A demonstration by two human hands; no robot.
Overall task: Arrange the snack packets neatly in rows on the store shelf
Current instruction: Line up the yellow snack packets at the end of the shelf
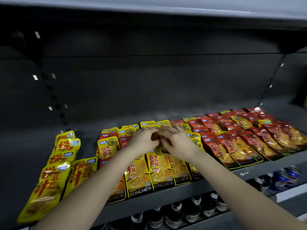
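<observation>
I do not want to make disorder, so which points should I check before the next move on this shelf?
1. Left hand and right hand over the middle packets: ok.
2. Grip on a packet: cannot tell, blurred.
3. Red packets unmixed: not ok, a yellow packet lies among them.
4. Left packets straight: not ok, tilted.
5. Bare shelf beside them: ok.

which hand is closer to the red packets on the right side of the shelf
Right. The right hand is just left of the red packets, over the yellow packets. The left hand is close beside it on the far side, farther left.
</observation>
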